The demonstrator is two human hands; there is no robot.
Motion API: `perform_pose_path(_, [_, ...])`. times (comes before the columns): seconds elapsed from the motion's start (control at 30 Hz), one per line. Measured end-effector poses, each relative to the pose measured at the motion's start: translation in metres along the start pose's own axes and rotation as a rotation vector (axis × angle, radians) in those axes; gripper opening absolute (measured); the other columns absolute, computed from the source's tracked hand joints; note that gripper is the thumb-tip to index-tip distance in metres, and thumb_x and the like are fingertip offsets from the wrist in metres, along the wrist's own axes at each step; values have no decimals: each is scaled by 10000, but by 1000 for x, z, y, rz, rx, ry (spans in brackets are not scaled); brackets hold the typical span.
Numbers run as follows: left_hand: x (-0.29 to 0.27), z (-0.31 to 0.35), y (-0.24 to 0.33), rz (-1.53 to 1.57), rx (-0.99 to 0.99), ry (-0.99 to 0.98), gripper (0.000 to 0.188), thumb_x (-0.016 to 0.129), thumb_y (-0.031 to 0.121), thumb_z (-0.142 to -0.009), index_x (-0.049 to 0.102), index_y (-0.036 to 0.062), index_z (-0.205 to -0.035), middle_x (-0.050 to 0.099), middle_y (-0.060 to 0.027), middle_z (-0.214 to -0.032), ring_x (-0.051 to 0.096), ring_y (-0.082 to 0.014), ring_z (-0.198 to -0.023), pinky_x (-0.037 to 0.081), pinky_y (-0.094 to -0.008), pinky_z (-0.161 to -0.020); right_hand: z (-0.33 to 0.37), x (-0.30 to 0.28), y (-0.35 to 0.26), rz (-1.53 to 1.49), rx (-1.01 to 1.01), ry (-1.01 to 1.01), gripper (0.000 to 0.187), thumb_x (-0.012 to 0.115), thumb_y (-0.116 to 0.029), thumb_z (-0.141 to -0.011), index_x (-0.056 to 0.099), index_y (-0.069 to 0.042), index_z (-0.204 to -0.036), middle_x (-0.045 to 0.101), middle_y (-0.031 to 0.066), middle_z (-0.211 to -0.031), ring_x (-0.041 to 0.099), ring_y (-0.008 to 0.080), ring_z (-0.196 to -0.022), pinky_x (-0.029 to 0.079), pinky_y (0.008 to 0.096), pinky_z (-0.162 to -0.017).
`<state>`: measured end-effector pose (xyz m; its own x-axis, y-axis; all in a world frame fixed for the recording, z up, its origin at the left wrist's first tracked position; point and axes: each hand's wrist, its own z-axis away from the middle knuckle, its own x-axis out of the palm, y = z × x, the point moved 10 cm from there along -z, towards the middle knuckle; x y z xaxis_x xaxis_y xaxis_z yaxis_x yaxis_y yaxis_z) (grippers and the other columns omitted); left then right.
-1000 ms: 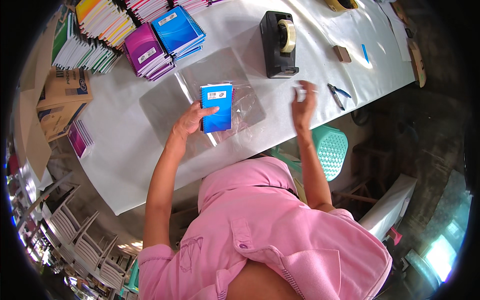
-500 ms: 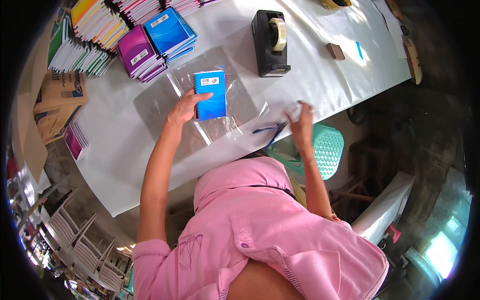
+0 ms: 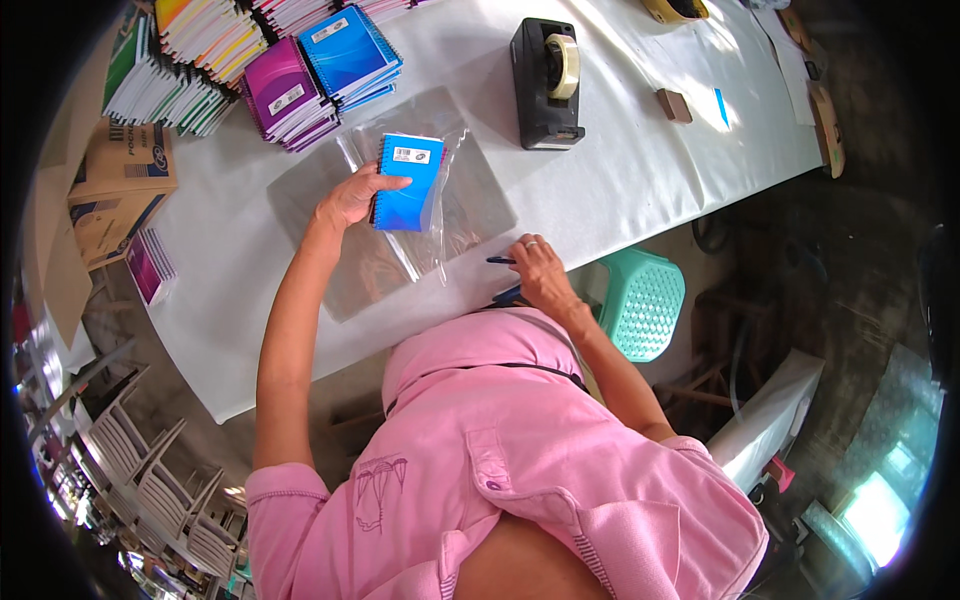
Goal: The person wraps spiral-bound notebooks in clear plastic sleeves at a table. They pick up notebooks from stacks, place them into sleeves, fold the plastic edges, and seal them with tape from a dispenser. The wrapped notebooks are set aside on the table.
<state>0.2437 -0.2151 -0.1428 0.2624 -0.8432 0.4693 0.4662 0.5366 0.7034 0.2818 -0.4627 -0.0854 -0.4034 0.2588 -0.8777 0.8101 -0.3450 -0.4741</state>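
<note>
My left hand (image 3: 352, 196) grips a small blue spiral notebook (image 3: 408, 185) by its left edge, thumb on the cover. A purple edge shows behind its right side. Crinkled clear plastic film (image 3: 437, 240) hangs along the notebook's right side, above clear plastic sheets (image 3: 350, 275) lying flat. At the table's front edge, my right hand (image 3: 543, 275) has its fingers closed at the end of a slim dark blue thing (image 3: 500, 260), whose kind I cannot make out. Another dark blue piece (image 3: 508, 296) shows just below, partly hidden at the table edge.
Purple notebooks (image 3: 283, 90) and blue notebooks (image 3: 345, 50) are stacked at the back left, near a cardboard box (image 3: 120, 195). A black tape dispenser (image 3: 548, 90) stands at the back, left of a small brown block (image 3: 674, 106). A green stool (image 3: 645, 305) is beside the table.
My right hand has moved left and nearer, down to the dark blue thing. The left hand has shifted slightly left with the notebook, which is now more tilted, and the film beside it has moved.
</note>
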Motion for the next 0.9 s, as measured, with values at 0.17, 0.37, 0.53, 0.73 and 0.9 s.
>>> perform_pose_path(0.17, [-5,1,-5,24,-24,-39,552,728,119,-787,521,11,-1287,607,-108,-1222,610,-205,-1082,480,-367,-963,-70,-110,-30,-550,150,19,183,606,51,-808,566,15,-984,585,171,-910,596,345,-828,471,423,-726])
perform_pose_path(0.37, [-4,-5,-6,87,-63,-85,567,721,116,-780,506,39,-1298,621,-94,-1178,620,-204,-1072,511,-385,-931,-172,-69,-130,-645,-447,-359,300,574,20,-837,546,11,-1135,629,212,-962,626,369,-905,490,435,-745])
perform_pose_path(0.53, [-12,-2,-11,38,-92,-41,574,728,141,-788,505,67,-1312,610,-85,-1229,615,-215,-1090,504,-392,-951,-152,3,-66,-82,-288,-822,255,593,-61,-799,610,25,-1038,664,204,-889,639,376,-860,493,437,-717])
perform_pose_path(0.73, [-13,-2,-15,49,-70,-35,596,734,148,-791,492,65,-1330,593,-96,-1258,595,-220,-1123,475,-402,-988,-140,-28,11,50,13,-672,196,545,30,-758,563,62,-951,613,256,-876,610,425,-876,464,487,-725])
perform_pose_path(0.9, [-15,-2,-14,73,-76,-50,607,736,132,-795,481,47,-1339,586,-112,-1264,593,-228,-1125,475,-402,-985,-156,-7,6,69,-2,-224,220,533,36,-785,501,63,-1001,580,245,-991,607,417,-906,501,483,-761])
